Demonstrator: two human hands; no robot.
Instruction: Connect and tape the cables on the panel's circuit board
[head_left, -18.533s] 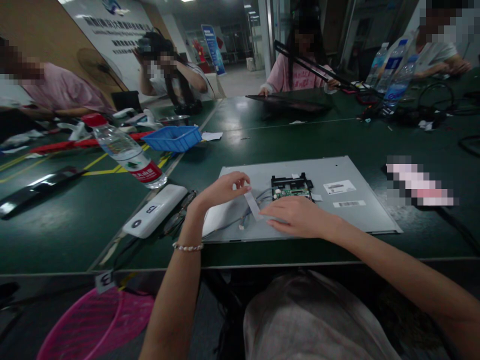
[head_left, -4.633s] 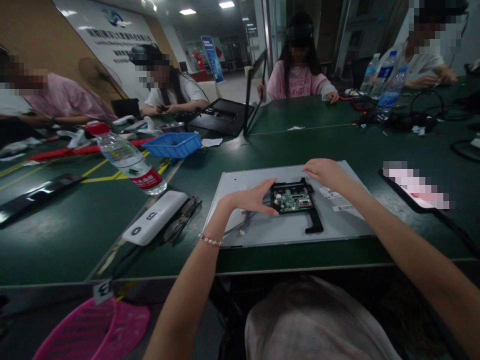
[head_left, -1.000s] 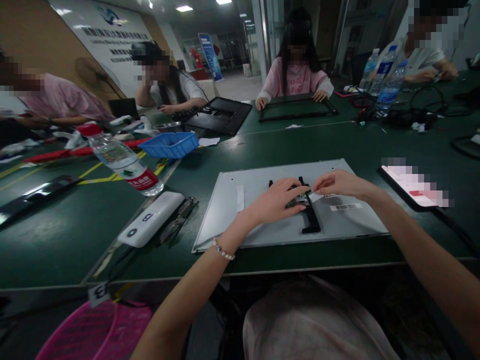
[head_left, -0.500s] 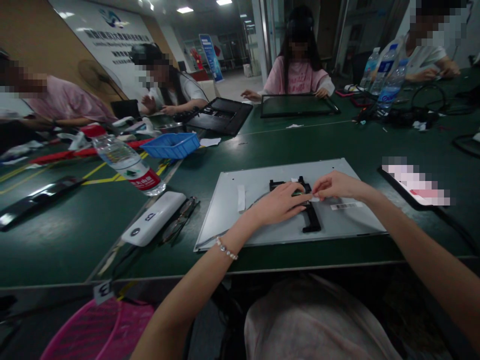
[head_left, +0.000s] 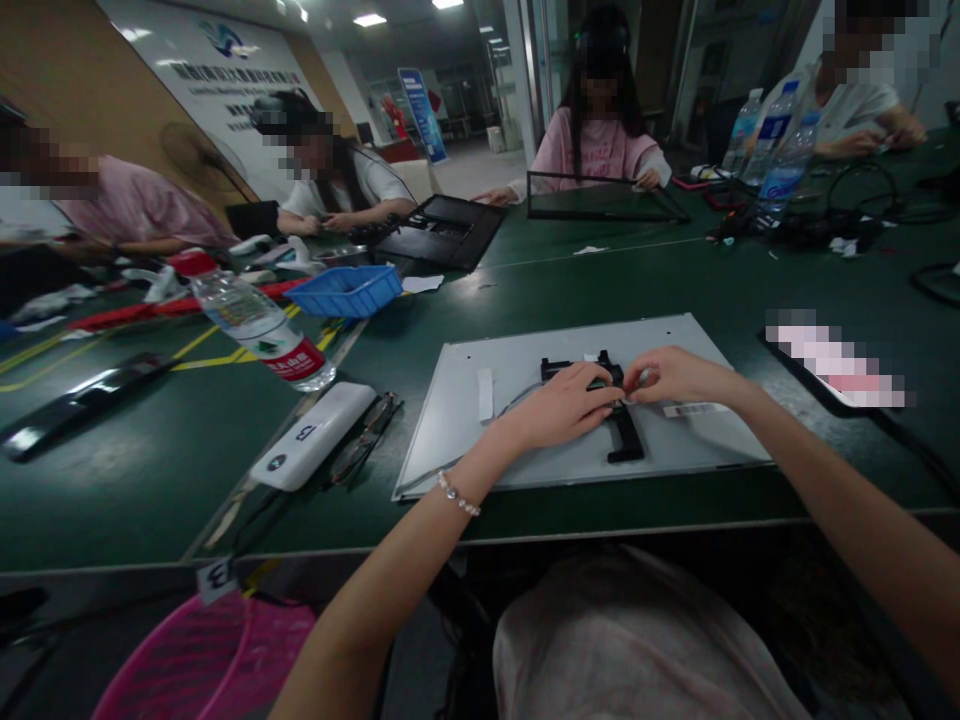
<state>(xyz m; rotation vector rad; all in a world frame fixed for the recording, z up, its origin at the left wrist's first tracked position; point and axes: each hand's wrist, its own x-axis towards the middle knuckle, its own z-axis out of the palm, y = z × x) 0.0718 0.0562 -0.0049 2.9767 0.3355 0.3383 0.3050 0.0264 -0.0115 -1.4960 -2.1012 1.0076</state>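
A flat pale-grey panel [head_left: 442, 420] lies on the table before me, with a black plastic bracket [head_left: 625, 437] on its middle. My left hand [head_left: 574, 405] rests across the bracket, fingers stretched out and partly covering it. Against the bracket's right side, my right hand [head_left: 667, 377] is closed in a pinch; a small whitish bit shows at its fingertips, too small to name. A thin grey cable [head_left: 517, 397] runs from under my left hand towards the panel's left edge. On the panel are a white strip [head_left: 486, 396] and a barcode label [head_left: 694, 409].
Left of the panel are glasses [head_left: 364, 440], a white power bank [head_left: 315, 435], a water bottle [head_left: 277, 335] and a blue tray [head_left: 349, 292]. A phone [head_left: 832, 365] lies at the right. Across the table, a person holds a black frame [head_left: 604, 213]; other people sit nearby.
My right hand's fingers have curled in closer, and less of the whitish bit shows. My left hand stays on the bracket. Across the table, the black frame has been tilted up.
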